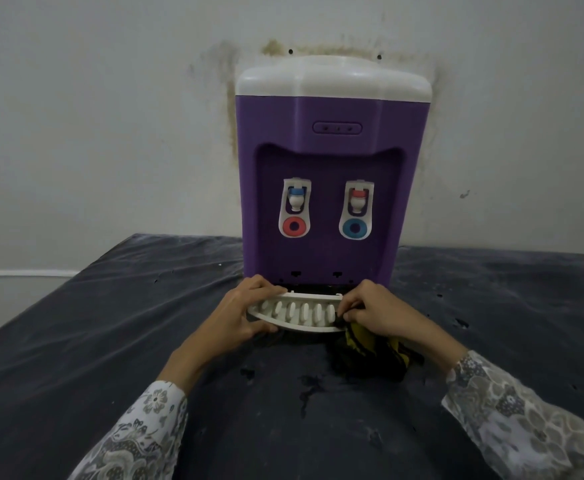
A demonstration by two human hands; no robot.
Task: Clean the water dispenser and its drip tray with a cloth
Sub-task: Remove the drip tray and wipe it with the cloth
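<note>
A purple water dispenser (321,161) with a white top stands against the wall, two taps in its front recess. Just in front of its base is the white slotted drip tray (299,313), slightly away from the slot. My left hand (245,311) grips the tray's left end, thumb under the front rim. My right hand (377,311) holds the tray's right end and also grips a black and yellow cloth (370,351), which hangs down from under the palm onto the table.
The dispenser stands on a table covered with a dark, dusty cloth (110,341) with small holes and stains. A stained white wall (110,116) rises directly behind.
</note>
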